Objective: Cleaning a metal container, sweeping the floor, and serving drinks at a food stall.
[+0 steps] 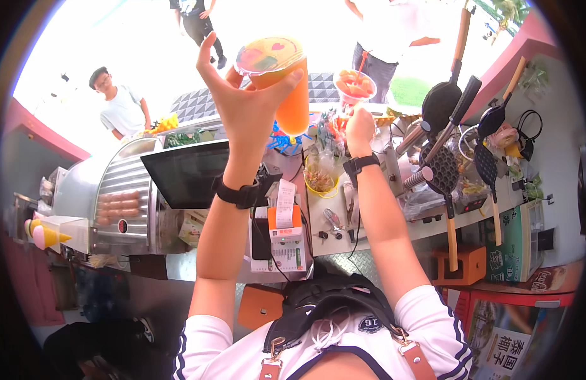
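My left hand is closed around a tall clear plastic cup of orange drink, held up over the counter. A printed film with a heart seals its top. Farther right, my right hand grips a small clear cup of cut orange-red fruit from below. A red pick stands up out of the fruit. Below the right hand sits a yellow basket with bagged small items. Blue plastic pieces show behind the drink.
A black screen and a sausage roller grill stand at left. An orange receipt printer and keys lie nearer. Long-handled waffle irons rise at right. Several people stand beyond the counter, one in a cap.
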Motion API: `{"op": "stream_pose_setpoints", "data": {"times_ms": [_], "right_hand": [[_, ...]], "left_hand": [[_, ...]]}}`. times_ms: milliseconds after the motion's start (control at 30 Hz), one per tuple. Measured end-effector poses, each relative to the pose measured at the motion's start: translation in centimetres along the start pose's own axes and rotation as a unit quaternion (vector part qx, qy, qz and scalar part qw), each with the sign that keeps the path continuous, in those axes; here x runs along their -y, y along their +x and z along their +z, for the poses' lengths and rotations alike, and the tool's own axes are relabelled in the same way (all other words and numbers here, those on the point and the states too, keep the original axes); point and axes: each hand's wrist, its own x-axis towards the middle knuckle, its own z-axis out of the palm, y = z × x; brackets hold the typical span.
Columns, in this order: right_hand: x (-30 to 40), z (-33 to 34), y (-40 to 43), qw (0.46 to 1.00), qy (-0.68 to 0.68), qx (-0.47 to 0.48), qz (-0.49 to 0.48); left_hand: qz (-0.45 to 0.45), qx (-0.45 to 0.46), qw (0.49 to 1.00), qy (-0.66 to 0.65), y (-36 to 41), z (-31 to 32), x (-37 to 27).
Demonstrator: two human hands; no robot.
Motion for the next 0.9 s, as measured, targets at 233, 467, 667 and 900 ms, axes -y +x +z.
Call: {"op": "stream_pose_setpoints", "data": {"times_ms": [233,467,667,900], "right_hand": [[-0.8,1.4,0.7,0.997,-0.068,0.012,0.028],[-0.7,1.7,0.6,0.985,-0.128,0.115,0.029],[-2.5,2.8,-0.7,0.983,-0.078,0.159,0.040],[-1.4,0.6,-0.4,0.986,-0.112,0.126,-0.004]], "left_hand": [[0.028,0.009,0.999,0.017,5.5,3.5,5.7],[-0.054,-0.007,0.996,0.070,9.2,6.6,9.1],[-0.026,0.001,0.995,0.093,12.1,9.9,11.2],[-0.033,0.016,0.995,0.096,13.2,11.8,13.2]]}}
